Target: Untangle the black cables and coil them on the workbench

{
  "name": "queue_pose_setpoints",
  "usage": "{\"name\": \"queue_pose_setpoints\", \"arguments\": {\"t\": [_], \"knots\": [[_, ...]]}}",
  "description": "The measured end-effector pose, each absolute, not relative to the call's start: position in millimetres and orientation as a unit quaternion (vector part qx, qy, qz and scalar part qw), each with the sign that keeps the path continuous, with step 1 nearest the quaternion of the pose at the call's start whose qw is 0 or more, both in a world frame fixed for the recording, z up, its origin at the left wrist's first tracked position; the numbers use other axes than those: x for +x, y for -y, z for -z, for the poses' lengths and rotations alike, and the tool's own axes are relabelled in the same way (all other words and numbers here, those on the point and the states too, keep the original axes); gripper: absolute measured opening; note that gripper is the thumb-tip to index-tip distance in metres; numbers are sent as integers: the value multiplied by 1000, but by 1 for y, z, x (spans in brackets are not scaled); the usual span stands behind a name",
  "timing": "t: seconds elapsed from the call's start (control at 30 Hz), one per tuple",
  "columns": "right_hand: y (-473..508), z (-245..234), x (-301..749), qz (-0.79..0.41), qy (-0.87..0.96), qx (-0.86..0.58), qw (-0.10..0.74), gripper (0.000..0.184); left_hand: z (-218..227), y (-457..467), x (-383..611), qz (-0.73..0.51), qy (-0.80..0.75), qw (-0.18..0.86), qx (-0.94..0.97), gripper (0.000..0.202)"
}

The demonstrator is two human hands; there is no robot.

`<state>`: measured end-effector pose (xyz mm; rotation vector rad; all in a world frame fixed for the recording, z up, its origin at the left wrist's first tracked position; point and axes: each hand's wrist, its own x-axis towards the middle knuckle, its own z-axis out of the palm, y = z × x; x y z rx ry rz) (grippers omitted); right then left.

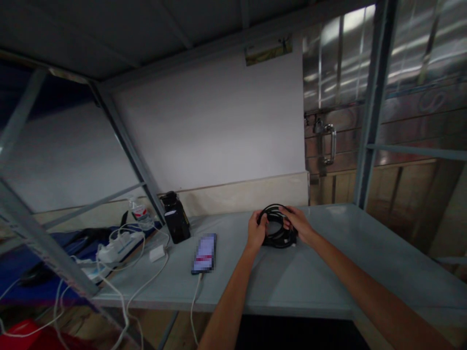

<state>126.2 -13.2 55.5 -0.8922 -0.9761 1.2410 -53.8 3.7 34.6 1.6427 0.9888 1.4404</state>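
A coil of black cable [276, 237] lies on the grey table [328, 272] near its back edge. My left hand [256, 232] grips the coil's left side with fingers curled round the loops. My right hand [296, 221] lies over the coil's right and top side, fingers closed on the strands. Both forearms reach in from the bottom of the view.
A phone [205, 253] with a lit screen lies left of the hands, a white lead running off the front edge. Further left stand a black box [175, 217], a white charger [157, 253], a power strip [118, 244] and a water bottle [139, 212]. Metal frame posts rise at left and right.
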Motion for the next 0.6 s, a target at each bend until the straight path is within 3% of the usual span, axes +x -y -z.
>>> {"name": "queue_pose_setpoints", "arguments": {"t": [0.27, 0.6], "knots": [[13, -45, 123, -534, 473, -401, 574, 65, -34, -6, -56, -583, -384, 360, 618, 51], [10, -41, 126, -463, 523, -447, 559, 62, -37, -6, -58, -568, -411, 273, 658, 43]]}}
